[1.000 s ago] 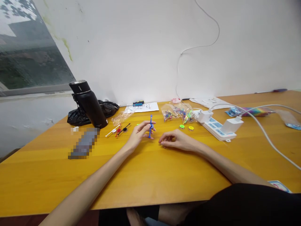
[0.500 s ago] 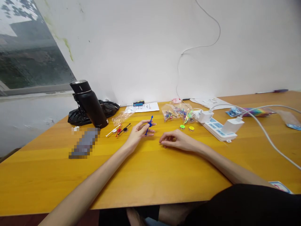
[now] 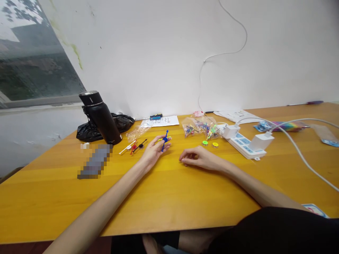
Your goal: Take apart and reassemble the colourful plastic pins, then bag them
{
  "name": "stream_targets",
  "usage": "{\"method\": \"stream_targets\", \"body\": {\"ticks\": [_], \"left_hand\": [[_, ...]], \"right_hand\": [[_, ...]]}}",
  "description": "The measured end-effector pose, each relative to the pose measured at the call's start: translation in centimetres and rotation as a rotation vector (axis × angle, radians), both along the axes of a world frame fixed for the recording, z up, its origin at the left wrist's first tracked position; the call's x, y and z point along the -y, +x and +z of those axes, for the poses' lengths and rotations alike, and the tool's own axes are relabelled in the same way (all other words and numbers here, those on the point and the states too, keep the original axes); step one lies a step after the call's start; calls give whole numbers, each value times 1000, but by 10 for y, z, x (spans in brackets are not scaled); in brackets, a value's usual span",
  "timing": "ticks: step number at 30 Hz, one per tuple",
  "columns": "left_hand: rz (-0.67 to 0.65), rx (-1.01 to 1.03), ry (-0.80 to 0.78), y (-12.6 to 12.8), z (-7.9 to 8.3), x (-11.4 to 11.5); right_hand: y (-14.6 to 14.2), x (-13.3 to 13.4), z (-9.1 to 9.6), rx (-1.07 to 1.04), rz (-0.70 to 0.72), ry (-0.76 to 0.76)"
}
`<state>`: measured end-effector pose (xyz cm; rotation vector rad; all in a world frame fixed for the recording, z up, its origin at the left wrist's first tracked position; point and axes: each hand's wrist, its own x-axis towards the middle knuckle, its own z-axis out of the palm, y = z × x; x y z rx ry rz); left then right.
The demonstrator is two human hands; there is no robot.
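My left hand [image 3: 153, 151] is closed on a blue arrow spinner [image 3: 164, 139], pinched by the thumb and fingers above the table, its pointed tip upward. A small yellow bit shows just behind it; I cannot tell what it is. On the table to the left of that hand lie a white arrow spinner [image 3: 128, 147], a red one [image 3: 134, 146] and a black one [image 3: 141, 145]. My right hand [image 3: 198, 157] rests on the wood, fingers loosely curled with a gap to the thumb and nothing visible in them. Beyond it are a green disc [image 3: 205, 143] and a yellow disc [image 3: 215, 145].
Clear bags of coloured pieces [image 3: 201, 127] lie at the back, beside a white power strip [image 3: 246, 146] with plugs and cables. To the left stand a black bottle [image 3: 102, 120], a black plastic bag [image 3: 124, 121] and a pixelated dark flat object [image 3: 95, 162]. A screwdriver [image 3: 156, 116] lies near the wall.
My left hand has shifted slightly left with the blue arrow spinner, and a yellow bit now shows behind it. My right hand has stayed in place.
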<state>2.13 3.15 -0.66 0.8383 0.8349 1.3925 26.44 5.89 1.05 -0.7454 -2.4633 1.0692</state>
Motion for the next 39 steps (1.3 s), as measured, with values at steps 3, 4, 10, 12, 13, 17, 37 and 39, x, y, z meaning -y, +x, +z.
{"method": "stream_targets", "body": {"ticks": [3,4,10,12,13,17,37,39], "left_hand": [[-14,-8,4,1,1,-1],[-26,-17,20,1,1,0],[-147,-61,129,3,-2,2],[-157,-77,142,3,-4,2],[-155,-89,145,3,-4,2],[-117,-140,135,2,-4,0],[-121,-211,86,0,-9,0],[-103,-251,67,-1,-10,0]], "right_hand": [[0,0,0,-2,4,4],[0,-1,-1,-2,6,5],[0,-2,-3,1,7,12],[1,-2,-3,1,7,19],[1,-2,-3,1,6,22],[1,-2,-2,2,5,16],[1,-1,-1,4,-2,-3],[0,-1,-1,8,-5,-7]]}}
